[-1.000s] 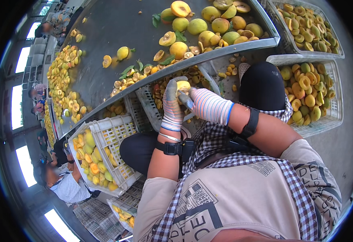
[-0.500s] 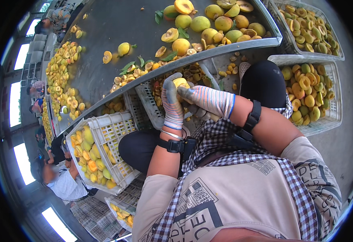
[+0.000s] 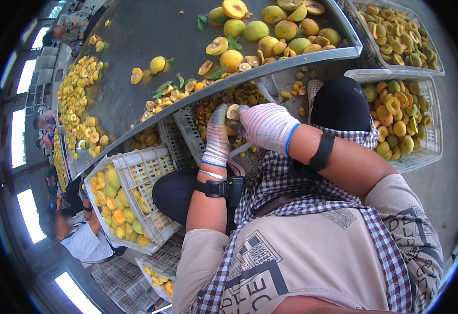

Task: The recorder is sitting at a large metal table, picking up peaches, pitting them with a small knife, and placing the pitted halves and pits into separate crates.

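Both my hands wear striped knit gloves with greyish fingers and meet over a crate below the table edge. My left hand (image 3: 217, 137) is closed around a halved yellow fruit (image 3: 232, 111), which looks like a peach, its pale cut side facing up. Close against the fruit's right side is my right hand (image 3: 269, 125), fingers curled under; what they grip is hidden from above. Beneath the hands, a crate (image 3: 188, 137) holds many cut fruit scraps.
A metal-rimmed table (image 3: 129, 47) carries whole and halved fruit, leaves and scraps. Filled crates stand at right, one crate (image 3: 438, 120) beside my knee and another crate (image 3: 442, 65) behind it. A tilted crate (image 3: 148, 170) of fruit is at left. A person (image 3: 90, 240) sits farther left.
My right hand has turned and shifted slightly right, its back now facing up. The fruit between my hands now shows a pale cut face. My left hand has come slightly lower.
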`<state>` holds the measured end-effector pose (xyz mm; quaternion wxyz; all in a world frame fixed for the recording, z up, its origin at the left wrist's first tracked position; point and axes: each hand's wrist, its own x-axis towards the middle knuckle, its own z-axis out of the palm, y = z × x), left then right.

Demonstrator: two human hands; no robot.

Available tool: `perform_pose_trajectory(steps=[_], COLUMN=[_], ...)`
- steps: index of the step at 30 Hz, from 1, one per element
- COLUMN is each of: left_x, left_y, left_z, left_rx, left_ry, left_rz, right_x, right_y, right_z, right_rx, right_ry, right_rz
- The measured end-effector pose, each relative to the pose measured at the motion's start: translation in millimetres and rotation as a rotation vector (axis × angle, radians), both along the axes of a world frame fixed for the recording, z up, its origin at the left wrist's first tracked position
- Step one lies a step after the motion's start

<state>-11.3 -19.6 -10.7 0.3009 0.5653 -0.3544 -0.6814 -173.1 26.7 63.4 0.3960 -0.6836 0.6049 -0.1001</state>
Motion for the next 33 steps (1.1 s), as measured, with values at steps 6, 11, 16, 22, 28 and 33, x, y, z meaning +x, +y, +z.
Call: perform_pose_trajectory(steps=[6, 11, 16, 22, 28, 33], left_x=[10, -34, -120, -168, -105, -106], left_y=[19, 30, 26, -10, -122, -127], left_z=[-3, 61, 109, 105, 67, 67], left_rx=[-0.337, -0.555, -0.640, -1.147, -0.653, -0.578], left_ry=[-0.108, -0.013, 0.157, -0.168, -1.376, -1.180], left_rz=[0.217, 0.353, -0.121, -0.474, -0.309, -0.464], right_x=[-7, -1, 19, 26, 9, 8], right_y=[-17, -11, -13, -22, -12, -12], right_z=[-28, -48, -123, -170, -43, -43], right_rx=[0.117, 0.209, -0.324, -0.156, 0.122, 0.139], right_ry=[-0.060, 0.132, 0.250, -0.144, 0.095, 0.067], right_rz=[0.006, -0.003, 0.234, 0.000, 0.090, 0.015])
